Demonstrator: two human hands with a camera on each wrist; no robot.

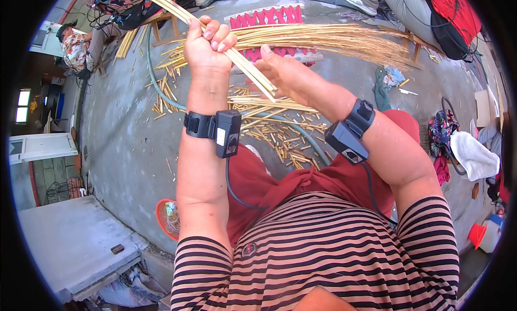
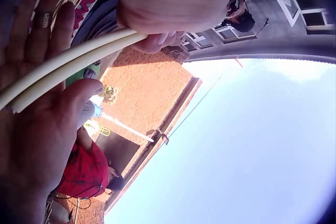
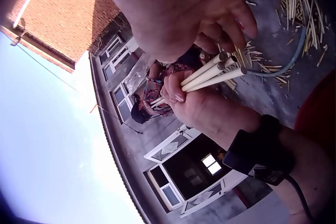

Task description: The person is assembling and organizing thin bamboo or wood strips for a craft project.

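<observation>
My left hand point(image 1: 207, 47) grips a few long pale stalks point(image 1: 252, 76), its fingers curled round them. The stalks slant from the upper left down to cut ends just beside my right hand point(image 1: 285, 77). Those round cut ends point(image 3: 223, 65) jut out past the left fist in the right wrist view. The right hand is spread with its fingers extended, palm toward the stalk ends; a ring point(image 2: 46, 21) shows on one finger in the left wrist view. Behind both hands lies a bundle of long stalks with fine brushy tips point(image 1: 344, 42).
Under the bundle is a pink zigzag-patterned rack point(image 1: 266, 18). Short cut stalk pieces point(image 1: 285, 141) litter the concrete floor, where a hose point(image 1: 156, 79) curves through. People sit nearby, one with a red garment point(image 1: 458, 12). An orange bowl point(image 1: 168, 218) stands at lower left.
</observation>
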